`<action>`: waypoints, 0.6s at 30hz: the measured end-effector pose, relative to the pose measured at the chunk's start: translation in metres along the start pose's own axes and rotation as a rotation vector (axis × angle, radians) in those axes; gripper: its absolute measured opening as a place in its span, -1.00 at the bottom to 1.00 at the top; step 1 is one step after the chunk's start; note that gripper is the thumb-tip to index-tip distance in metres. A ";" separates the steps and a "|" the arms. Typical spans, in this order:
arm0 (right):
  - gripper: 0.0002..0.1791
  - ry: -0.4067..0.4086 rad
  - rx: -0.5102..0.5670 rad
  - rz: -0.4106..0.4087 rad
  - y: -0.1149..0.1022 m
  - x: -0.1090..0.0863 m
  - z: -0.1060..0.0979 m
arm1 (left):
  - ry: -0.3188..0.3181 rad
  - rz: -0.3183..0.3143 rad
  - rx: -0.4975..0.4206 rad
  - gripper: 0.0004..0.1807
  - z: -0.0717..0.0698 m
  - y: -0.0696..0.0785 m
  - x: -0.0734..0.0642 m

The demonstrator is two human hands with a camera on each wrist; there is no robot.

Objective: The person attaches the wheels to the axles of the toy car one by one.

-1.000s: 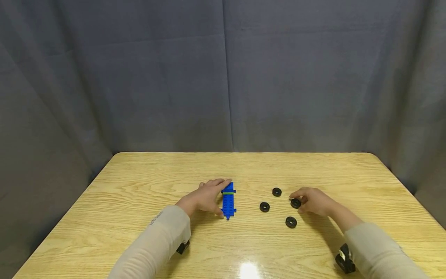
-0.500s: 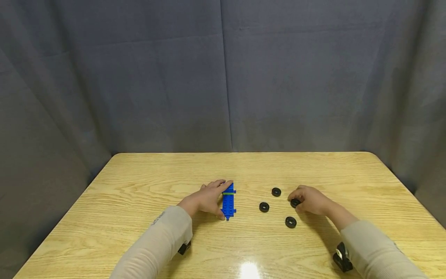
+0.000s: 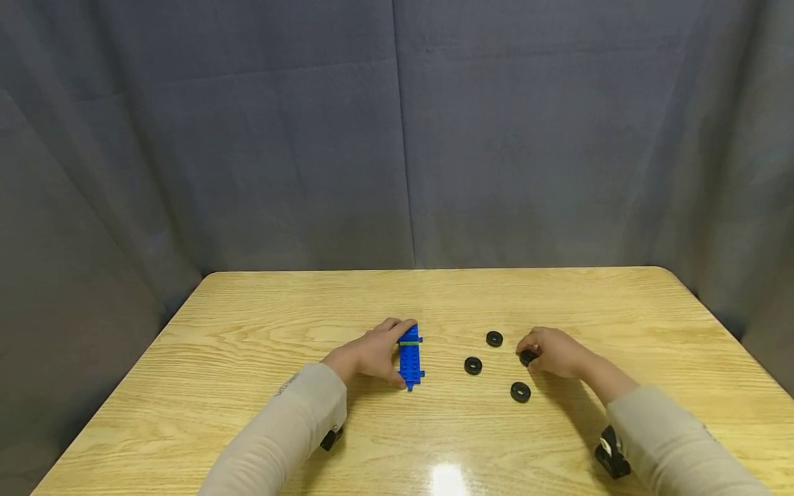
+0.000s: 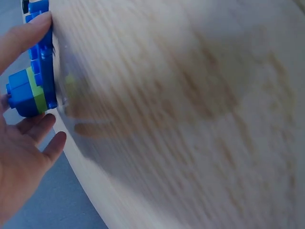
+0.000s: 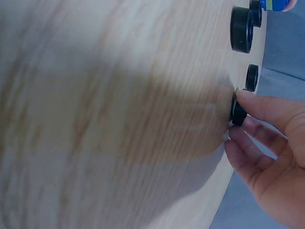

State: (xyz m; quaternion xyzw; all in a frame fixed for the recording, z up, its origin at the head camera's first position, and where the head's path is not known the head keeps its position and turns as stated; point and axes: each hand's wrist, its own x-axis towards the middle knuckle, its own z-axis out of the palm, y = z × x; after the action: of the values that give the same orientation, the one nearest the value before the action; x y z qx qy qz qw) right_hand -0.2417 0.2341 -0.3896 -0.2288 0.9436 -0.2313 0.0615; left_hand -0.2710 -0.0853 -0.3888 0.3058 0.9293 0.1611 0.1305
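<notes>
A blue toy-brick car base with a lime-green strip and short axle stubs lies left of the middle of the table. My left hand grips it by its two ends, thumb at the near end and fingers at the far end. In the left wrist view the base sits between the thumb and the fingers. On the right, my right hand pinches a black toy wheel between thumb and fingers. That wheel looks tilted, one edge at or close to the tabletop.
Three more black wheels lie flat between the hands: a far one, a left one and a near one. The wooden table ends at a grey curtain behind.
The right fingers have closed in on the wheel, which has gone from flat to tilted. The left hand keeps its place on the car base, and the other wheels stay put.
</notes>
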 end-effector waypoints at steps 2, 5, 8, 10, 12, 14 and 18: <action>-0.72 -0.003 -0.015 -0.001 -0.002 -0.001 -0.002 | -0.001 -0.003 -0.024 0.19 0.001 0.001 0.001; -0.72 -0.008 -0.002 0.010 -0.004 -0.002 -0.003 | -0.003 -0.013 -0.038 0.21 0.003 0.001 0.001; -0.73 -0.009 0.017 0.011 -0.004 -0.004 -0.004 | -0.006 -0.028 -0.050 0.21 0.004 0.001 0.000; -0.74 -0.002 0.025 0.014 -0.004 -0.005 -0.004 | -0.005 -0.035 -0.067 0.20 0.005 0.000 0.000; -0.74 0.011 0.023 0.014 -0.004 -0.005 -0.004 | -0.005 -0.043 -0.084 0.19 0.005 -0.001 0.000; -0.74 0.022 0.026 0.022 -0.003 -0.006 -0.004 | -0.005 -0.048 -0.090 0.18 0.006 -0.002 0.000; -0.70 0.037 0.050 0.027 -0.004 -0.008 -0.004 | -0.003 -0.035 -0.082 0.17 0.005 -0.003 0.000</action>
State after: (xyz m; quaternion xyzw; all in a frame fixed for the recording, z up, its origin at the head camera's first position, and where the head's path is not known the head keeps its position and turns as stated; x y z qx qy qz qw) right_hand -0.2342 0.2364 -0.3838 -0.2101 0.9415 -0.2582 0.0528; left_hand -0.2710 -0.0865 -0.3946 0.2839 0.9269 0.1962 0.1473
